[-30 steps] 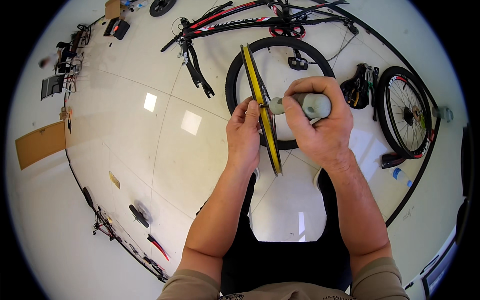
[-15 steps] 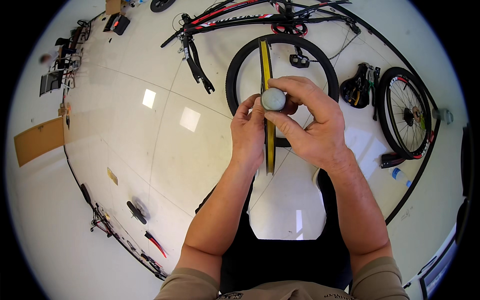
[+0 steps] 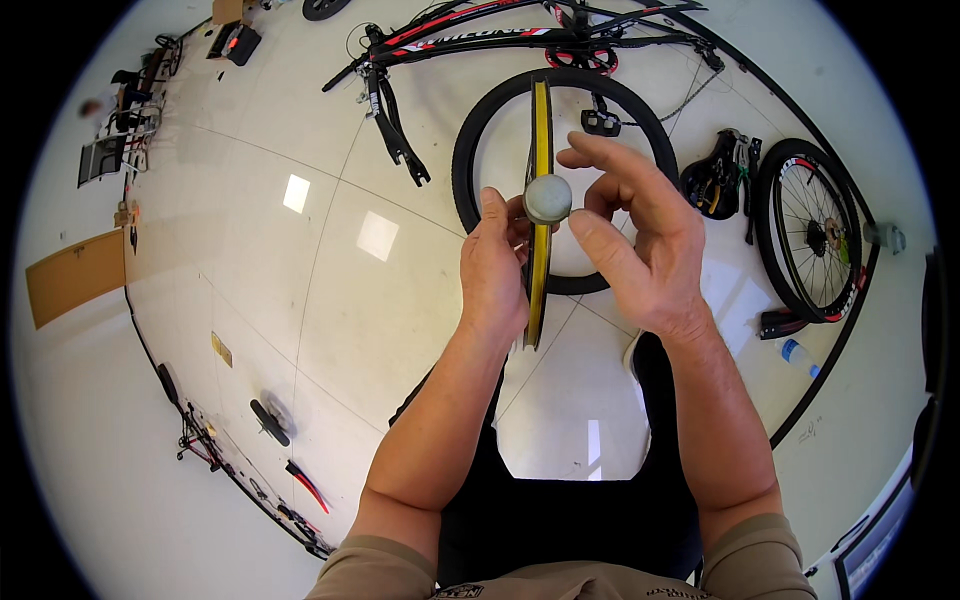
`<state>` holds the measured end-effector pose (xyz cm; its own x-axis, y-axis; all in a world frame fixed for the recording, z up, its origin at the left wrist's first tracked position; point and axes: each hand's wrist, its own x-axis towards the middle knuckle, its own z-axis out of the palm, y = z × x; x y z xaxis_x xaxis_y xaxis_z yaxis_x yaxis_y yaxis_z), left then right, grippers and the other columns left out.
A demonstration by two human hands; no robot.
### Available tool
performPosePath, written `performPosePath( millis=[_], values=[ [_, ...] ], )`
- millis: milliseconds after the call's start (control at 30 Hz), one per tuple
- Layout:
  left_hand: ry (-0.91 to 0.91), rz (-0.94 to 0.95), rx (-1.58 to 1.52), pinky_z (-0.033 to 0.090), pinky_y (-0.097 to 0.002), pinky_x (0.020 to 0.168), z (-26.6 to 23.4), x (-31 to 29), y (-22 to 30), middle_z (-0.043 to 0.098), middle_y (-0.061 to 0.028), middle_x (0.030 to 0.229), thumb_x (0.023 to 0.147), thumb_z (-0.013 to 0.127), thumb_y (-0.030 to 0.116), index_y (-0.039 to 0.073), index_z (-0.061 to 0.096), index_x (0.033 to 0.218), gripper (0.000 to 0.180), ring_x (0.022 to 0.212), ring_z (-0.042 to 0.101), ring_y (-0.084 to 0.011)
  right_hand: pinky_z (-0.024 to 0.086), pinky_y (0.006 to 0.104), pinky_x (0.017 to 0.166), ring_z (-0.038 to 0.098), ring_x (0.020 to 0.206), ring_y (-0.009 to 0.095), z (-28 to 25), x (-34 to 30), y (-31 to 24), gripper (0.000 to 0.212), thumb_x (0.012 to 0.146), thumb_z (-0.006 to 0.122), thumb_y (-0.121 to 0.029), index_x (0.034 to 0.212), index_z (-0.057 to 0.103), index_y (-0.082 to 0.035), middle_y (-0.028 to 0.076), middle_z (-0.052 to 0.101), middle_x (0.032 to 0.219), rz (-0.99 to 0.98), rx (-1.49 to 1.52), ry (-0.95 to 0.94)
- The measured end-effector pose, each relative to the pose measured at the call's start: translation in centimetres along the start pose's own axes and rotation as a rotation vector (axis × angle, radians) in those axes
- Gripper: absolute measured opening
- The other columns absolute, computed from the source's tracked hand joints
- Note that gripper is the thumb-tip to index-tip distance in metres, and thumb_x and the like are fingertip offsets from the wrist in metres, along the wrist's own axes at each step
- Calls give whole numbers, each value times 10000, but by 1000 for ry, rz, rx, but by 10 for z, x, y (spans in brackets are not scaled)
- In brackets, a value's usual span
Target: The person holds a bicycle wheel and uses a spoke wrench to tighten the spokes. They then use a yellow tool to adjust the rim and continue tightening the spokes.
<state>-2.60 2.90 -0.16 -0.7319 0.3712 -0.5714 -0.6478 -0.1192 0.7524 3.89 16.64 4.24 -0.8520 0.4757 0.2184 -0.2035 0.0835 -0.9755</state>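
A bicycle wheel rim (image 3: 540, 290) stands edge-on before me, with a yellow strip along its channel. A round grey knob-like thing (image 3: 548, 198) sits over the strip; what it rests on is hidden. My left hand (image 3: 492, 270) grips the rim's left side, its fingers curled behind and the thumb raised. On the other side, my right hand (image 3: 642, 235) is open with thumb and fingers apart. Its thumb tip is close beside the grey thing; whether they touch I cannot tell.
Beyond the rim, a black tire (image 3: 468, 150) lies on the tiled floor. A bicycle frame (image 3: 480, 42) lies at the back. To the right are a saddle (image 3: 708, 180), a spoked wheel (image 3: 768, 215) and a bottle (image 3: 800, 357). Small parts line the left wall.
My right hand has come off the grey thing and opened, moving slightly right. My left thumb has lifted away from it. The rim's upper end has tilted a little to the right.
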Motion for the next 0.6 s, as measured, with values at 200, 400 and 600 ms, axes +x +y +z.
performPosePath(
  millis=[200,400,600],
  values=[
    [-39,-26,37,498,-397,920,-4,1,1,622,-113,1115,1089,266,454,13,552,1256,552,1033,601,-200,439,261,659,519,690,105,1,-2,1,530,743,641,16,1270,611,-19,47,653,1052,-1,-12,-73],
    [-2,-29,13,466,-372,887,-5,1,1,626,-71,1065,1090,286,453,32,565,1243,528,961,578,-177,455,247,729,516,752,96,1,-4,-2,572,742,559,68,1312,565,13,61,662,1144,25,-82,-177],
    [24,-40,-4,453,-373,870,-2,-1,4,619,-58,1032,1087,295,460,54,582,1154,502,907,541,-167,451,245,720,526,740,95,2,-6,-1,592,721,553,90,1306,567,1,58,658,1156,43,-92,-158]
  ],
)
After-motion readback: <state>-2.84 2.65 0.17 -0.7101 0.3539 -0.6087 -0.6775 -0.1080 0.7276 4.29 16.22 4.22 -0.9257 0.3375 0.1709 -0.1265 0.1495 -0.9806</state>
